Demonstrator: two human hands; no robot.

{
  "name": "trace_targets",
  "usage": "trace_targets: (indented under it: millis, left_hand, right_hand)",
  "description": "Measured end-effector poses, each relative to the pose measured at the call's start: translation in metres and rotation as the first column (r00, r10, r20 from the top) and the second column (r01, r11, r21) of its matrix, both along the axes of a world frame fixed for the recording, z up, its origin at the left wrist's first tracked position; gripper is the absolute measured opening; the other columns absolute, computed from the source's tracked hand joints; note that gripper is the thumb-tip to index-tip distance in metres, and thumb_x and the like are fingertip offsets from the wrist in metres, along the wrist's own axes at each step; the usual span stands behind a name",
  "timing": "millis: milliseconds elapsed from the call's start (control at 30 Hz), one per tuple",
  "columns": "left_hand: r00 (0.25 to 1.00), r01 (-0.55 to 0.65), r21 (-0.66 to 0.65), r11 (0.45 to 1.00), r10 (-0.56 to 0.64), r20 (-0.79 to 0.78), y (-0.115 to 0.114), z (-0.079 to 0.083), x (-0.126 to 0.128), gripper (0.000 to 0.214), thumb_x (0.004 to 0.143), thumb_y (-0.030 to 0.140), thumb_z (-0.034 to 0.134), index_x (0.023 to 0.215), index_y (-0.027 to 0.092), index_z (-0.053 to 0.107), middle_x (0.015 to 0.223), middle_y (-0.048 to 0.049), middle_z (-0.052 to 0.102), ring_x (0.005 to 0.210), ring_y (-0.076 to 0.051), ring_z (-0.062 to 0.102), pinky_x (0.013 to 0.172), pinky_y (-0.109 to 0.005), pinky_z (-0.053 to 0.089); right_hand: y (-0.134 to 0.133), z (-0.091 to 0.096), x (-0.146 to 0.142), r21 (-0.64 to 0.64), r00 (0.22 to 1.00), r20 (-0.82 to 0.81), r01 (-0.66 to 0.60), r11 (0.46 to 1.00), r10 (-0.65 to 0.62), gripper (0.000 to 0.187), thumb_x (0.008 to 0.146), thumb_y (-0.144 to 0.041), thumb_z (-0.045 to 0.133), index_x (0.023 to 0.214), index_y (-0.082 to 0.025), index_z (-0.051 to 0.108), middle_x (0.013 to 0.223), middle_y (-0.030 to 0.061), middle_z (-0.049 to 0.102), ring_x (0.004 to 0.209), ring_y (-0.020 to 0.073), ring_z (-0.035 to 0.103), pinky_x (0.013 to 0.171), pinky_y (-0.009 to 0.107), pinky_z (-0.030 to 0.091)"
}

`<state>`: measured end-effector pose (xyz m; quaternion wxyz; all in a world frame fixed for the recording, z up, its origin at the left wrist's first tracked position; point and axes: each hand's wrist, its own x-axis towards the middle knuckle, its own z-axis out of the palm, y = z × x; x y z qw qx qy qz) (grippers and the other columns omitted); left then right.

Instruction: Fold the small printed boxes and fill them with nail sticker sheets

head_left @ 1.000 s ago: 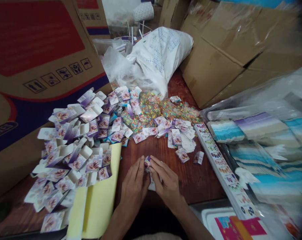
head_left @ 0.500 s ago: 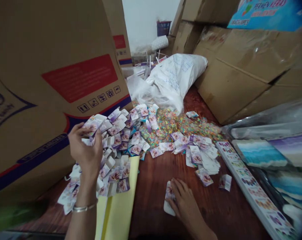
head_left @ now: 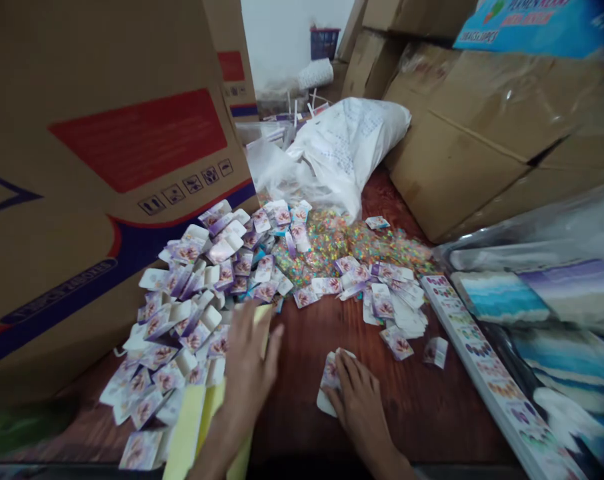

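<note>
The person's right hand point(head_left: 361, 407) sits over a folded white paperboard card printed with a purple and pink flower design point(head_left: 329, 377), on the near part of the table. The card's long axis runs roughly front to back, tilted slightly, with its printed end pointing away from the person and a plain white tab toward the person. The fingers lie closed over its right side, pinning it to the table rather than lifting it (how much of the card lies under the hand can't be made out).

The left hand point(head_left: 249, 363) is open, fingers spread and pointing away from the person, with nothing visible in its grip. It covers part of a pale yellow sheet point(head_left: 189, 427), and a sprawling heap of similar white and purple printed cards point(head_left: 187, 313) lies just beside it on the left. The dark reddish-brown wooden table point(head_left: 407, 413) carries more loose cards, and beyond them small multicoloured pieces point(head_left: 327, 243) spill in front of a white plastic sack point(head_left: 347, 150). To the right lie a long printed white strip point(head_left: 482, 360) and striped plastic-wrapped packs point(head_left: 497, 297). A tan cardboard carton point(head_left: 107, 167) stands at the left. The frame cuts off the forearms and the yellow sheet's near end.
</note>
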<state>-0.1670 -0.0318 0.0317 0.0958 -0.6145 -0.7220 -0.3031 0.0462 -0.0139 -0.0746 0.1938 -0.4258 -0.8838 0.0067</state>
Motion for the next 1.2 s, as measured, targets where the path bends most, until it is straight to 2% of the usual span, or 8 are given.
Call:
trace_targets:
  millis: [200,400,500,600,700,833,1067,1200]
  left_hand:
    - [0.96,0.271,-0.377,0.886,-0.219,0.175,-0.043,-0.07,0.076,0.017,0.082,0.016,0.049,0.093,0.017,0.062,0.098,-0.0084,0.063,0.092,-0.024,0.057,0.078,-0.043,0.048]
    - [0.81,0.311,-0.402,0.861,-0.019,0.586,-0.029,-0.065,0.067,0.03,0.083,0.024,0.049,0.11,0.017,0.057,0.114,-0.0113,0.059,0.108,-0.028,0.05,0.091,-0.051,0.037]
    - [0.281,0.479,-0.298,0.825,0.178,0.943,-0.016,-0.054,0.066,0.04,0.083,0.038,0.049,0.116,0.016,0.054,0.116,-0.0124,0.058,0.109,-0.025,0.052,0.093,-0.045,0.038]
    - [-0.364,0.654,-0.056,0.755,0.378,0.851,-0.011,-0.044,0.069,0.049,0.078,0.05,0.054,0.106,0.011,0.061,0.098,-0.0141,0.066,0.092,-0.025,0.061,0.082,-0.037,0.046]
    - [-0.586,0.664,0.115,0.739,0.419,0.694,-0.012,-0.035,0.071,0.046,0.07,0.048,0.066,0.095,0.008,0.065,0.084,-0.0132,0.068,0.082,-0.023,0.064,0.078,-0.034,0.047]
    - [-0.564,0.676,0.097,0.731,0.427,0.707,-0.013,-0.026,0.068,0.041,0.069,0.042,0.069,0.091,0.008,0.067,0.083,-0.0121,0.068,0.075,-0.02,0.065,0.074,-0.03,0.048]
    - [-0.454,0.438,-0.092,0.894,0.309,0.836,-0.005,-0.026,0.077,0.042,0.075,0.039,0.064,0.107,0.012,0.059,0.089,-0.008,0.067,0.074,-0.016,0.063,0.067,-0.025,0.047]
    - [-0.139,0.224,-0.166,0.96,0.201,0.97,-0.004,-0.029,0.092,0.046,0.082,0.041,0.052,0.121,0.017,0.044,0.104,-0.0079,0.062,0.085,-0.016,0.061,0.071,-0.026,0.049]
  right_hand:
    - [-0.001,0.009,0.001,-0.2,0.996,-0.052,0.055,0.978,-0.067,0.034,0.085,-0.035,0.05,0.109,-0.013,0.056,0.116,0.0152,0.057,0.114,0.0298,0.045,0.088,0.044,0.038]
    - [0.019,0.019,0.006,-0.399,0.929,-0.338,0.001,0.917,-0.149,0.014,0.082,-0.031,0.054,0.08,-0.018,0.061,0.12,0.0119,0.054,0.125,0.0289,0.033,0.096,0.051,0.033]
    - [0.033,0.043,0.007,-0.55,0.865,-0.463,-0.107,0.828,-0.195,0.015,0.081,-0.027,0.055,0.071,-0.02,0.062,0.121,0.0098,0.055,0.125,0.0274,0.034,0.099,0.053,0.031]
    - [0.042,0.074,0.005,-0.653,0.83,-0.538,-0.3,0.695,-0.147,0.015,0.081,-0.027,0.055,0.07,-0.02,0.062,0.125,0.0073,0.053,0.128,0.0249,0.032,0.102,0.051,0.028]
    - [0.046,0.096,0.002,-0.669,0.794,-0.601,-0.442,0.598,-0.086,0.014,0.082,-0.026,0.055,0.071,-0.021,0.062,0.126,0.0054,0.053,0.13,0.0223,0.03,0.104,0.049,0.026]
    - [0.048,0.1,0.0,-0.68,0.75,-0.654,-0.526,0.511,-0.098,0.016,0.082,-0.026,0.055,0.069,-0.02,0.061,0.122,0.0048,0.057,0.128,0.0219,0.035,0.101,0.046,0.033]
    - [0.02,0.074,-0.009,-0.683,0.593,-0.671,-0.26,0.683,-0.445,0.039,0.08,-0.027,0.058,0.119,-0.021,0.051,0.119,0.0114,0.057,0.101,0.02,0.059,0.083,0.035,0.051]
    - [-0.004,0.066,-0.016,-0.638,0.63,-0.639,-0.114,0.762,-0.441,0.037,0.082,-0.025,0.056,0.118,-0.019,0.053,0.109,0.0103,0.063,0.093,0.0194,0.062,0.083,0.034,0.051]
